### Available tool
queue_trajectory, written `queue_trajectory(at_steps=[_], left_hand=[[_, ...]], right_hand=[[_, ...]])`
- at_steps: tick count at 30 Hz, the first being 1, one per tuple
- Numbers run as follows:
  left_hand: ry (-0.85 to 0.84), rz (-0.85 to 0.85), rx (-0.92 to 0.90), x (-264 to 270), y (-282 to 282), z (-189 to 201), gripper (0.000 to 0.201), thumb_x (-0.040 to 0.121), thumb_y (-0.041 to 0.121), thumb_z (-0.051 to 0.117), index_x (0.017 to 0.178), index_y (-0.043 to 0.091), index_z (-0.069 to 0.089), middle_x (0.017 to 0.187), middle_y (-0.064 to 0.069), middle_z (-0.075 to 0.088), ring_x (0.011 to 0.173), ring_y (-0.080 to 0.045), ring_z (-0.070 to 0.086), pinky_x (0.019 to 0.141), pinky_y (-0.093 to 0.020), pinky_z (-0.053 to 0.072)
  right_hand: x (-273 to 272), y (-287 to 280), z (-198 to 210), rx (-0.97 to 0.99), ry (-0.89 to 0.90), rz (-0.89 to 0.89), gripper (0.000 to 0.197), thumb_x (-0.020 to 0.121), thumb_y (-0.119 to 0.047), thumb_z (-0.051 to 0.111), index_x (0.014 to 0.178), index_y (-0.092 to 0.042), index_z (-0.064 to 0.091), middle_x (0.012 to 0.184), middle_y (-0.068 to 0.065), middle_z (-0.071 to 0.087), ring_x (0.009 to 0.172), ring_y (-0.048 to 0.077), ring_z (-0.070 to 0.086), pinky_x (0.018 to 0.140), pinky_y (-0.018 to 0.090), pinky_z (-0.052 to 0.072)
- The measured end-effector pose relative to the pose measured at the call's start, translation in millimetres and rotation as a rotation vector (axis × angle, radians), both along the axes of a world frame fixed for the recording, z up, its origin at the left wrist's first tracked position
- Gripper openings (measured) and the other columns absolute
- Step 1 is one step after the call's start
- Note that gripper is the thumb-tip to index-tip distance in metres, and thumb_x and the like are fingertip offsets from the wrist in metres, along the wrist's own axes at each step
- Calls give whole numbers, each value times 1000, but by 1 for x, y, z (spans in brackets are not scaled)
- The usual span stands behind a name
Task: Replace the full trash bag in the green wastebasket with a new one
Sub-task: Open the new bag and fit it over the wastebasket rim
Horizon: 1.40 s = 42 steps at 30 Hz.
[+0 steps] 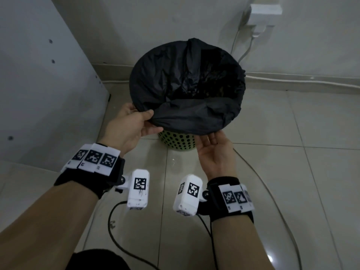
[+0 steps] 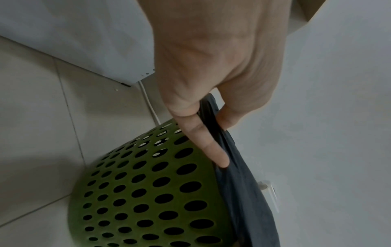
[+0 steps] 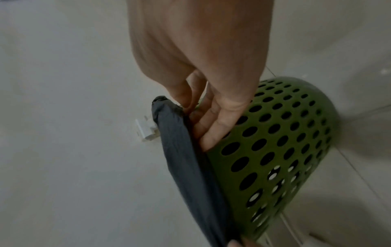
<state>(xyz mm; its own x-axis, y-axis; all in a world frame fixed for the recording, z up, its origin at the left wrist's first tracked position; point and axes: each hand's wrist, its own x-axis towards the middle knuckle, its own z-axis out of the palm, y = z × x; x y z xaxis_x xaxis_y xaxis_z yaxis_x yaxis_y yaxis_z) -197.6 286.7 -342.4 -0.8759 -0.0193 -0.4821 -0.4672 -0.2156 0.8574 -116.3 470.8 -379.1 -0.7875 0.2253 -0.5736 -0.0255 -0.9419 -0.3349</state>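
While both arms reach forward, the left hand [image 1: 128,123] pinches the thin, crinkly black bag [image 1: 187,82] between thumb and fingers at the near rim. Just right of that pinch, the right hand [image 1: 215,151] lies palm up with straight fingers tucked under the bag's folded edge. Below both hands stands the round green plastic basket [image 1: 176,141], full of round holes, on smooth shiny floor tiles [image 1: 292,172]. Behind it, a white plug [image 1: 261,18] sits on the wall.
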Motion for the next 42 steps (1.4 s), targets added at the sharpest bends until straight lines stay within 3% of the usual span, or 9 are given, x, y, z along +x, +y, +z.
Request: queue_trajectory(at_steps=[3,5,10,16,19,29,32,35,42], left_hand=[[-1,-9,-21,-1,-4,0,22,94,-1,57,96,15,44,103,-14,61,70,-26,67,51,-33,59],[3,-18,-31,-2,-7,0,22,94,-1,57,93,16,43,97,-12,62,68,-25,65,51,-32,59],[2,13,-23,1,-7,1,16,95,0,56,90,12,47,93,-13,64,68,-25,68,54,-35,61],[25,32,-31,1,-3,2,16,96,1,55,87,12,48,88,-11,65,55,-17,69,54,-34,61],[33,24,-32,1,0,3,14,95,1,56,90,11,48,92,-13,65,63,-23,69,56,-36,62],[14,33,-36,0,-1,-3,23,94,15,62,113,11,51,119,-13,63,96,-34,69,65,-46,61],[-16,13,-27,2,-1,-8,41,88,23,71,121,8,53,120,-13,65,100,-34,69,66,-48,60],[18,51,-25,-6,-8,-8,5,94,9,60,99,12,60,102,-8,71,86,-26,70,58,-36,60],[66,107,1,-14,-22,-9,43,94,14,61,134,1,49,120,-11,67,92,-21,72,61,-32,59]], right_hand=[[-3,6,-2,77,-76,67,9,96,-6,56,96,-5,65,76,5,67,72,16,57,57,26,58],[-5,11,1,131,-88,116,13,96,-3,54,89,-7,64,66,2,65,68,14,54,55,24,55],[-6,11,2,260,2,137,21,98,2,44,99,-6,63,92,9,68,85,23,63,88,40,53],[3,21,8,217,53,178,19,100,-9,48,100,-7,67,97,10,75,93,26,68,103,46,49],[3,29,20,242,31,215,28,97,-30,59,113,-8,69,112,11,75,100,25,72,97,42,54],[-3,16,22,243,-46,300,31,97,-8,58,127,-16,58,103,4,72,98,25,65,106,53,46],[-3,-4,19,248,-35,395,31,97,-8,59,126,-18,60,97,0,76,84,18,73,92,49,54],[1,-17,17,271,-65,424,34,93,-19,68,126,-13,64,105,7,76,90,21,75,87,47,58],[-7,-9,14,149,-66,206,32,94,-18,65,123,-2,65,122,18,69,109,31,67,99,44,54]])
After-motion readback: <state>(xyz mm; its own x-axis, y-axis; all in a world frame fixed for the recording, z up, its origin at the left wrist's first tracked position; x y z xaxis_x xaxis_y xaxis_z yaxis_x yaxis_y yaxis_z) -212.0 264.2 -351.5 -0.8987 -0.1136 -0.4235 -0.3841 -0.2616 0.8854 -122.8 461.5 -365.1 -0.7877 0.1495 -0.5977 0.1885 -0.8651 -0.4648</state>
